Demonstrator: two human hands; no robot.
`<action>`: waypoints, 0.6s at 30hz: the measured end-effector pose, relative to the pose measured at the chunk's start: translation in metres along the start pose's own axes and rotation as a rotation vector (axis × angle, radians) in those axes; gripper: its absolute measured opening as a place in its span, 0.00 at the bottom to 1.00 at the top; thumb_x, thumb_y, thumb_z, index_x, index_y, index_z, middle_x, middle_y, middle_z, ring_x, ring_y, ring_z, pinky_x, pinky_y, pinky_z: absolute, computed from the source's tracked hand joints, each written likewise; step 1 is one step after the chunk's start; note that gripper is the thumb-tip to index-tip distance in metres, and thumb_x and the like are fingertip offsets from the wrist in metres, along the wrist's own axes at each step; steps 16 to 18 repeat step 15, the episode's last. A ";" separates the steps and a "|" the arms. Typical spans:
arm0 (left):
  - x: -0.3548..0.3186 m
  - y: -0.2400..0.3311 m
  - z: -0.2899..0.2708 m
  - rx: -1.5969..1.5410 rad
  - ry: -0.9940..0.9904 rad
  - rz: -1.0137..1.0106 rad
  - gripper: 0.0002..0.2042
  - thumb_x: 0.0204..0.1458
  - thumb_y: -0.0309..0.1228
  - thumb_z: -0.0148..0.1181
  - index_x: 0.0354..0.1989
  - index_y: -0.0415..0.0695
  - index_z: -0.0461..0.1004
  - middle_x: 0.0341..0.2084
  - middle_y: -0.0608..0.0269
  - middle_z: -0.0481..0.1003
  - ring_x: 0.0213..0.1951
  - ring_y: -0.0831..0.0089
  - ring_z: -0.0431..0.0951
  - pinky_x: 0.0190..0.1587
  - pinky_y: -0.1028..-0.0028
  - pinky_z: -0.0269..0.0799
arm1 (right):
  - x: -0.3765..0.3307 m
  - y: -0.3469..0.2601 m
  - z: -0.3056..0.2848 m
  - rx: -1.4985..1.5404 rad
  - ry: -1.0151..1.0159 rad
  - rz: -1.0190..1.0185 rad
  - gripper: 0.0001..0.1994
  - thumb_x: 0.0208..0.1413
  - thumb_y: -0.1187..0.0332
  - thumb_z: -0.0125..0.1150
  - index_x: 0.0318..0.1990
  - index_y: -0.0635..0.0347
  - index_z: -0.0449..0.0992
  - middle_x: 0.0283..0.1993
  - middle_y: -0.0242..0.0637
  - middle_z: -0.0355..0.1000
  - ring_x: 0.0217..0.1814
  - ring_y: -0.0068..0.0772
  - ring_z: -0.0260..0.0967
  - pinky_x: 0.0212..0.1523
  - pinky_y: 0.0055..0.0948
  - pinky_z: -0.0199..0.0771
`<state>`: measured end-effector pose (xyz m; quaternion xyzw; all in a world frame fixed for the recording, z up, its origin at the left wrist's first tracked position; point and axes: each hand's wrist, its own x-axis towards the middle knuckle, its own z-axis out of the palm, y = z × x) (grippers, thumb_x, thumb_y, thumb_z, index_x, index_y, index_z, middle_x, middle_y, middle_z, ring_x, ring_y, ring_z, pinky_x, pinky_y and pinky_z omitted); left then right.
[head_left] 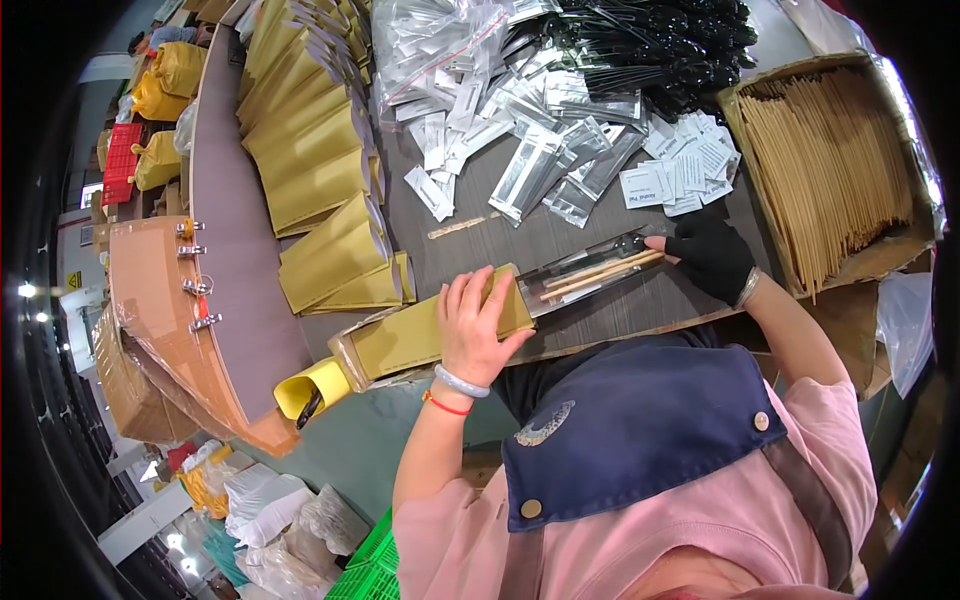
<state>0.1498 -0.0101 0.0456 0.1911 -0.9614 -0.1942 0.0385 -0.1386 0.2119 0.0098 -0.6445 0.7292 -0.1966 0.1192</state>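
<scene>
A gold paper sleeve (410, 338) lies slantwise near the table's front edge. My bare left hand (476, 325) rests across it, fingers stretched out and thumb toward its right end. From that end sticks out a clear plastic pack (590, 268) holding thin wooden sticks (603, 274) and something black. My right hand (708, 258), in a black fingerless glove, pinches the pack's far right end between thumb and fingers. Gold sleeves (340, 255) lie stacked beyond my left hand. White printed sachets (690, 165) lie beyond my right.
A cardboard box (790, 290) full of wooden sticks (830, 170) stands at the right. Clear packets (540, 165) and black plastic utensils (660, 45) heap at the back. A yellow holder (318, 388) is taped at the front left. Metal clips (197, 287) grip a cardboard panel.
</scene>
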 end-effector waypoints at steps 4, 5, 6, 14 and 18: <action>0.009 0.002 -0.003 0.006 0.028 0.073 0.36 0.31 0.39 0.74 0.55 0.48 0.71 0.52 0.60 0.67 0.53 0.55 0.64 0.58 0.52 0.56 | 0.008 -0.002 0.009 0.075 -0.049 -0.026 0.20 0.46 0.75 0.64 0.48 0.44 0.77 0.28 0.37 0.70 0.30 0.40 0.69 0.27 0.35 0.67; 0.011 0.003 -0.003 0.006 0.029 0.073 0.36 0.31 0.39 0.74 0.55 0.48 0.71 0.52 0.60 0.67 0.53 0.55 0.64 0.58 0.52 0.56 | 0.013 -0.006 0.010 0.095 -0.036 -0.036 0.19 0.46 0.75 0.64 0.48 0.44 0.77 0.29 0.38 0.71 0.31 0.40 0.69 0.27 0.34 0.67; 0.012 0.005 -0.004 0.014 0.033 0.082 0.34 0.32 0.40 0.73 0.54 0.47 0.72 0.51 0.60 0.68 0.52 0.56 0.65 0.57 0.56 0.57 | 0.016 -0.009 0.011 0.094 -0.035 -0.035 0.19 0.46 0.75 0.64 0.48 0.44 0.77 0.29 0.38 0.71 0.31 0.40 0.69 0.27 0.34 0.67; 0.031 0.026 0.014 0.082 0.016 -0.023 0.37 0.32 0.41 0.74 0.57 0.50 0.68 0.50 0.65 0.68 0.54 0.62 0.64 0.58 0.44 0.50 | 0.037 -0.034 0.035 0.363 -0.056 0.022 0.19 0.49 0.68 0.64 0.51 0.56 0.74 0.44 0.44 0.73 0.48 0.45 0.71 0.47 0.38 0.73; 0.028 0.023 0.015 0.092 -0.007 -0.010 0.39 0.32 0.44 0.74 0.58 0.53 0.68 0.52 0.62 0.67 0.55 0.60 0.64 0.61 0.48 0.48 | 0.029 -0.022 0.029 0.433 -0.140 0.102 0.20 0.49 0.66 0.65 0.52 0.55 0.73 0.48 0.46 0.72 0.53 0.45 0.70 0.51 0.36 0.72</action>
